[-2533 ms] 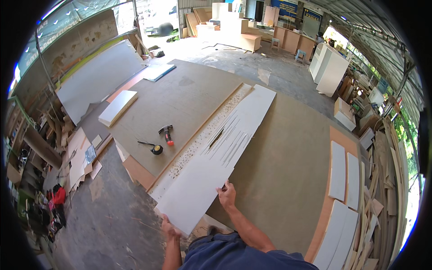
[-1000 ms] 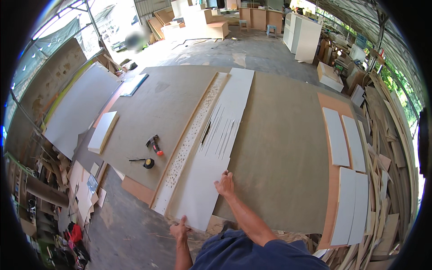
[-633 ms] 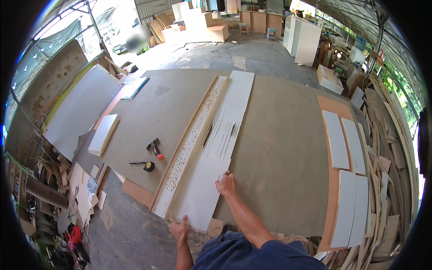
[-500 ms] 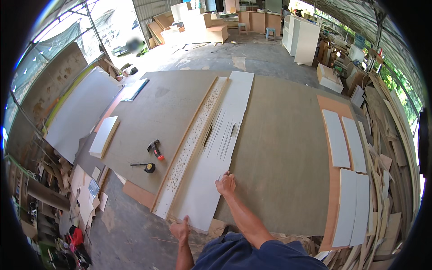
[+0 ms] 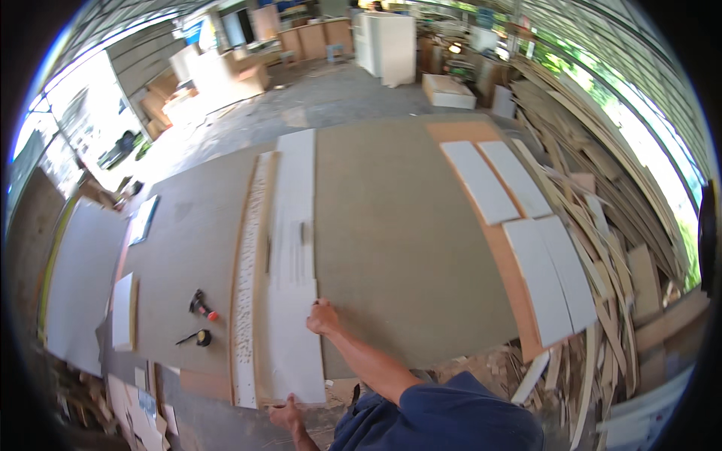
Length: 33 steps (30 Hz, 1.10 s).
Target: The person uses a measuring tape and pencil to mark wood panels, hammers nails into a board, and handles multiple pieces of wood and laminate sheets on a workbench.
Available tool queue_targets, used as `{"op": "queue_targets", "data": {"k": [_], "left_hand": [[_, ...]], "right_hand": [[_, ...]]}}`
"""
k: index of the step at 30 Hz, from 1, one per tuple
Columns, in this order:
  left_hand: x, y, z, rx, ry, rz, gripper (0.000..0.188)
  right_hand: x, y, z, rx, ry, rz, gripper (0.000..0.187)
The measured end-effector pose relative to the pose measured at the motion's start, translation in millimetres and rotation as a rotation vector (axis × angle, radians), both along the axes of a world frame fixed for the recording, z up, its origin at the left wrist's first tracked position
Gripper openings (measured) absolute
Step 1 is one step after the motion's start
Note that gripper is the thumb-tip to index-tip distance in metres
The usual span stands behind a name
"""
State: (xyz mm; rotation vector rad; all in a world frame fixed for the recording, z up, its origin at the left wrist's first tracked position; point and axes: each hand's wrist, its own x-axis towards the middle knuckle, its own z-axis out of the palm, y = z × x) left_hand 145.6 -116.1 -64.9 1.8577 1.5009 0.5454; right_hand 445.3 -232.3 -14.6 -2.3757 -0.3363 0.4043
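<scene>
A long white board (image 5: 295, 346) lies lengthwise on the big brown work table, with thin dark slits near its middle. My right hand (image 5: 323, 317) is closed at the board's right edge, fingertips curled over it; the undersides of those fingers are hidden. At the near end, my left hand (image 5: 288, 412) grips the board's left corner with the thumb uppermost. Close along the left side of the board runs a shallow wood-edged panel (image 5: 246, 323) whose pale face is speckled with small holes or bits.
Left of these lie a claw hammer (image 5: 201, 305), a tape measure (image 5: 203, 338) and a thick white panel (image 5: 122, 312). Several white panels (image 5: 538, 270) rest on an orange-brown sheet (image 5: 500, 255) at the right. Scrap wood strips (image 5: 602, 301) pile up beyond the table's right edge.
The whole view has swung to the right, so the table and boards appear further left. Both hands stay at the same board, the right at its edge and the left at its near end.
</scene>
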Motion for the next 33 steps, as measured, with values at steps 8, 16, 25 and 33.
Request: {"op": "queue_targets", "data": {"k": [8, 16, 25, 33], "left_hand": [[13.2, -39.9, 48.2, 0.245, 0.078, -0.021, 0.033], [83.0, -182.6, 107.3, -0.668, -0.193, -0.685, 0.018], [161.9, -461.2, 65.0, -1.314, 0.152, -1.240, 0.028], [159.6, -606.1, 15.6, -1.209, 0.083, -0.878, 0.032]], "right_hand": [[-9.9, -159.9, -26.2, 0.530, -0.192, -0.064, 0.043], [-146.2, -511.1, -1.4, -0.142, -0.701, -1.191, 0.044], [-203.2, -719.9, 0.8, 0.832, -0.166, -1.835, 0.085], [-152.7, -794.3, 13.0, 0.839, -0.302, -1.676, 0.097]]}}
